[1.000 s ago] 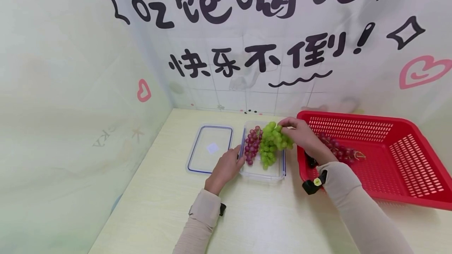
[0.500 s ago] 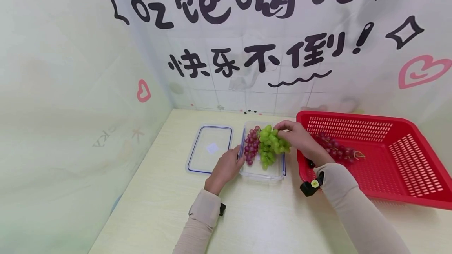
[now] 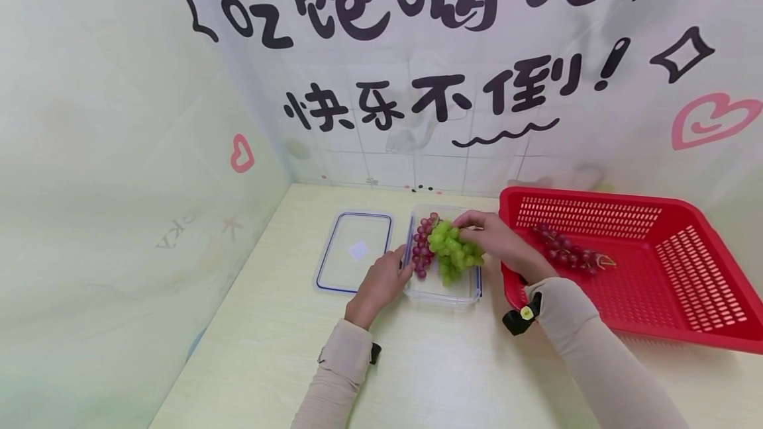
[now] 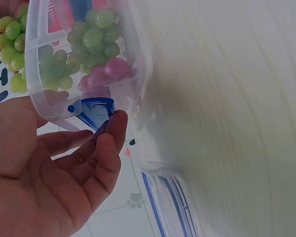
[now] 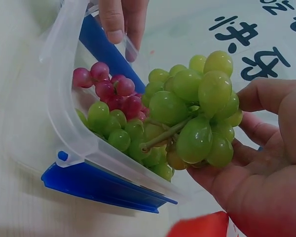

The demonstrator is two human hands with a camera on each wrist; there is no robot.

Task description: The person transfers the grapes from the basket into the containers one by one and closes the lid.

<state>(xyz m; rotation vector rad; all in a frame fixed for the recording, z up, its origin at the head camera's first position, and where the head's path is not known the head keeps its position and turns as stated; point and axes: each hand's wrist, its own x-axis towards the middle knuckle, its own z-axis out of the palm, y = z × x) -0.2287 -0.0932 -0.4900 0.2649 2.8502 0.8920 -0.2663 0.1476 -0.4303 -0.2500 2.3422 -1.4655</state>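
Note:
My right hand (image 3: 497, 240) holds a bunch of green grapes (image 5: 195, 106) by its side, over the clear plastic food container (image 3: 444, 298). The bunch's cut stem faces the camera in the right wrist view. Lower down, more green grapes (image 5: 119, 139) lie inside the container; red grapes (image 3: 422, 247) sit along its left side. My left hand (image 3: 380, 283) grips the container's left wall, its fingers at the blue-edged latch flap (image 4: 95, 111) in the left wrist view. Another blue flap (image 5: 103, 185) hangs down on the container's right side.
The container's lid (image 3: 342, 275), with a blue seal, lies flat on the table left of it. To the right stands a red plastic basket (image 3: 685, 283) holding a bunch of red grapes (image 3: 569, 251). A printed wall sheet (image 3: 387, 171) rises behind the table.
My right hand has moved left and slightly down with the green grapes, closer to the red ones in the container. The left hand has stayed on the container's wall.

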